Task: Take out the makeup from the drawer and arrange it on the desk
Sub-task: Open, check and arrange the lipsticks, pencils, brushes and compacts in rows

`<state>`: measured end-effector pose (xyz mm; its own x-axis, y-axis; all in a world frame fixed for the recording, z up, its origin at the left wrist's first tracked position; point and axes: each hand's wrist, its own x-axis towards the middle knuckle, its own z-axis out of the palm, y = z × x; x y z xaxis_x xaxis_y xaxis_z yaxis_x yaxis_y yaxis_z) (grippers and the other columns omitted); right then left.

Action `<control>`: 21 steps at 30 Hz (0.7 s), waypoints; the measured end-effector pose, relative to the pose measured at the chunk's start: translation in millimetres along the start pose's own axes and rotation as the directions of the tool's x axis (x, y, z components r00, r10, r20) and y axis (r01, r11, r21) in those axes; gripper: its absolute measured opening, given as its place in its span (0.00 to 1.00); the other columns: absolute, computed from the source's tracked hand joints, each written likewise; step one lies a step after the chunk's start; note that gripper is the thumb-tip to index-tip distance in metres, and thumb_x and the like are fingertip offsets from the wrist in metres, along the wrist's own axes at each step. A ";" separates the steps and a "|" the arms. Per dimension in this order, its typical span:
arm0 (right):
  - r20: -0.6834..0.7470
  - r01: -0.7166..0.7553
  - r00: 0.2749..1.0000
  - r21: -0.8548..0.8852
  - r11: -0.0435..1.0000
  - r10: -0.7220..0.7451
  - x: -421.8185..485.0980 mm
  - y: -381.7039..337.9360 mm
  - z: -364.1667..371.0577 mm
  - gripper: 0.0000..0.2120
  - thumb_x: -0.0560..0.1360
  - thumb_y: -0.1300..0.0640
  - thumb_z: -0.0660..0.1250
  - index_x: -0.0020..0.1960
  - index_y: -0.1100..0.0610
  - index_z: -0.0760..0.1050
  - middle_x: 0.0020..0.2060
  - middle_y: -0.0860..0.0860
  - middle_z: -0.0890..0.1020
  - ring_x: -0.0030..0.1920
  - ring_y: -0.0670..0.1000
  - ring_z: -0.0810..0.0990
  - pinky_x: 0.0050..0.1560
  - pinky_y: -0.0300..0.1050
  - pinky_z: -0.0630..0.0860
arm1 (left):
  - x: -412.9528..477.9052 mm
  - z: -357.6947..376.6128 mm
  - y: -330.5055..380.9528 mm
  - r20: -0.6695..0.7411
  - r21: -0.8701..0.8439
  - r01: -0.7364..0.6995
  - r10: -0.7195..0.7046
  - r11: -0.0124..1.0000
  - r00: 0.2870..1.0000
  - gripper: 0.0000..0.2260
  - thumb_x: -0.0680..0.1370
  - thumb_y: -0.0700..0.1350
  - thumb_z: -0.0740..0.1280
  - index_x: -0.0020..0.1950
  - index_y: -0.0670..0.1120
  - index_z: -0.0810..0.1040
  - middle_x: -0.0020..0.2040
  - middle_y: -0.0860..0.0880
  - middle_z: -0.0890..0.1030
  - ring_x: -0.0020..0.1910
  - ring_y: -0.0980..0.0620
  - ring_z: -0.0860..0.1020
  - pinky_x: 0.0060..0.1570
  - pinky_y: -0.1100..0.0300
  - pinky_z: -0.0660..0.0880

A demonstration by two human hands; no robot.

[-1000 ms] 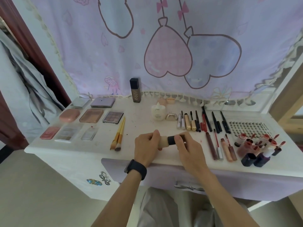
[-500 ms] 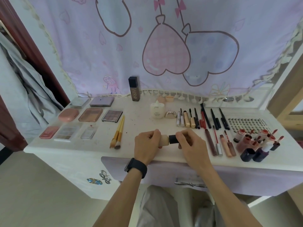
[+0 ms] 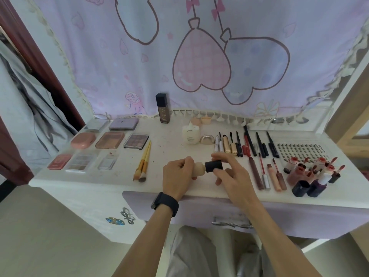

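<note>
Evidently most of the job was done: palettes (image 3: 109, 139) sat in rows at the left of the bench (image 3: 169, 148), brushes (image 3: 144, 162) beside them, wands (image 3: 248, 145) and lip tubes (image 3: 277, 177) at the right. At centre frame the left hand (image 3: 176, 176) gripped a beige bottle (image 3: 199, 169) while the right hand (image 3: 229, 173) pinched its black cap (image 3: 214, 166). It was not yet placed; the drawer (image 3: 199, 210) below looked shut.

I'm seeing a lilac curtain (image 3: 259, 21) with heart balloons hanging up back, a grey jacket (image 3: 30, 116) off left, and a wooden post (image 3: 349, 110) at right.
</note>
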<state>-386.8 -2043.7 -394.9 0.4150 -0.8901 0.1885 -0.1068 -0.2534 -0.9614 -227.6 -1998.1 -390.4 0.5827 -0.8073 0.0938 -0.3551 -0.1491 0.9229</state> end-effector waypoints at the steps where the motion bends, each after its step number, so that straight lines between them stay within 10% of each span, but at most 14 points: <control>1: 0.003 -0.011 1.000 0.001 1.000 0.011 0.5 -2.2 -0.5 0.13 0.81 0.55 0.66 0.63 0.43 0.74 0.52 0.42 0.81 0.33 0.49 0.80 0.39 0.37 0.76 | -0.1 -0.4 -0.2 0.000 -0.002 0.002 -0.002 1.000 1.000 0.21 0.81 0.46 0.63 0.29 0.39 0.74 0.29 0.39 0.79 0.23 0.59 0.69 0.26 0.69 0.64; 5: -0.016 -0.110 0.994 -0.129 0.986 0.109 3.2 -3.3 2.4 0.14 0.78 0.39 0.62 0.53 0.47 0.77 0.37 0.46 0.84 0.28 0.40 0.75 0.34 0.34 0.70 | -2.4 -1.0 -0.1 0.000 -0.007 -0.005 0.005 1.000 1.000 0.21 0.81 0.46 0.63 0.28 0.40 0.74 0.29 0.39 0.79 0.23 0.59 0.69 0.26 0.70 0.64; 10: 0.007 -0.013 1.000 -0.024 1.000 0.013 -0.6 0.6 -0.9 0.12 0.80 0.59 0.66 0.58 0.45 0.76 0.48 0.43 0.82 0.33 0.48 0.78 0.38 0.37 0.75 | -2.2 -0.3 1.6 -0.010 0.004 -0.011 0.011 1.000 1.000 0.22 0.81 0.46 0.63 0.26 0.44 0.70 0.29 0.38 0.78 0.22 0.58 0.67 0.25 0.70 0.62; 15: -0.030 -0.110 0.994 -0.067 0.992 0.108 3.6 -3.1 0.5 0.13 0.79 0.40 0.63 0.53 0.47 0.77 0.36 0.47 0.84 0.29 0.41 0.74 0.36 0.36 0.71 | -3.5 -0.3 0.7 -0.013 -0.005 -0.015 0.014 1.000 1.000 0.22 0.81 0.46 0.63 0.26 0.44 0.70 0.28 0.38 0.76 0.22 0.58 0.66 0.25 0.70 0.63; 18: -0.029 -0.072 0.997 -0.104 0.992 0.069 2.2 0.1 1.2 0.03 0.81 0.49 0.65 0.52 0.46 0.77 0.38 0.45 0.83 0.31 0.42 0.76 0.36 0.35 0.72 | -3.6 -0.5 0.2 -0.013 -0.006 -0.015 0.015 1.000 1.000 0.22 0.81 0.46 0.63 0.26 0.45 0.70 0.26 0.40 0.75 0.22 0.58 0.65 0.24 0.70 0.61; 21: 0.017 -0.010 1.000 -0.011 1.000 0.011 -0.6 0.8 -2.5 0.16 0.79 0.60 0.67 0.63 0.45 0.75 0.52 0.44 0.81 0.34 0.50 0.79 0.38 0.38 0.76 | -3.9 -0.3 1.8 -0.015 -0.003 -0.018 0.018 1.000 1.000 0.22 0.81 0.46 0.63 0.26 0.46 0.70 0.26 0.43 0.76 0.22 0.58 0.66 0.25 0.70 0.62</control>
<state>-389.4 -2044.3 -395.3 0.4296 -0.8859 0.1749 -0.1209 -0.2483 -0.9611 -230.3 -1995.1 -389.0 0.5870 -0.8012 0.1160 -0.3635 -0.1328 0.9221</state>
